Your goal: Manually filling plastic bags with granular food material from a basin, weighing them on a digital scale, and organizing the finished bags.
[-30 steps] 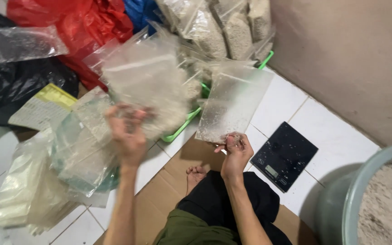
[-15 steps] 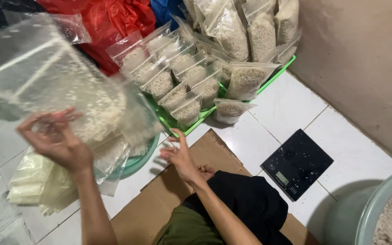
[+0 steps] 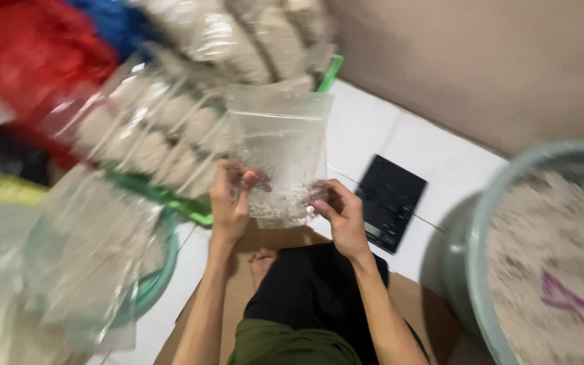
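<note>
Both hands point(image 3: 232, 196) now grip empty clear bag point(image 3: 280, 152).

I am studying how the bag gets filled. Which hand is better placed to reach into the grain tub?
Probably the right hand. It grips the clear plastic bag's right edge and is nearer the grey tub of grain. The left hand holds the far edge and could keep the bag steady.

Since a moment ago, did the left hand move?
Yes. The left hand swung in from the far left toward the flat black digital scale; it now grips the clear plastic zip bag opposite the right hand.
</note>
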